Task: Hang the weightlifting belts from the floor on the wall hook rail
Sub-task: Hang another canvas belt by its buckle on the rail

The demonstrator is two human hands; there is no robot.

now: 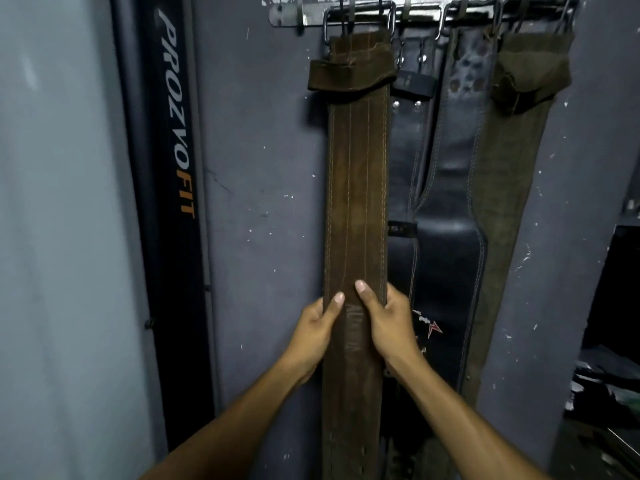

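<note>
While gripping the brown belt (356, 202) edges, left hand (313, 332) and right hand (391, 325); probably steadying under the hook rail (311, 12); buckle hooked.

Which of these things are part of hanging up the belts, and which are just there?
Part of the job: brown belt, gripped by left hand and right hand; hook rail; black belt; olive belt.

Just there: black post; grey wall.
</note>
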